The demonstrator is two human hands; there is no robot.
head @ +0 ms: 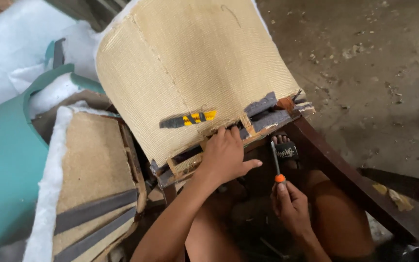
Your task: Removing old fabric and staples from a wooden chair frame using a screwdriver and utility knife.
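A stripped chair back (195,63) covered in tan woven burlap leans toward me, with grey webbing strips and a yellow-and-black tag (190,119) near its lower edge. My left hand (224,157) grips that lower edge, fingers curled on the fabric beside the wooden frame. My right hand (289,204) holds a screwdriver (276,162) by its orange handle. Its metal shaft points up toward the frame's corner. A dark wooden chair leg (345,177) runs down to the right over my knee.
A second burlap-covered cushion frame (93,189) with grey webbing lies at left, edged with white padding. Teal upholstery (1,160) and white foam (10,43) are piled at far left. The dusty concrete floor (374,73) holds scattered debris. A sandalled foot shows under the frame.
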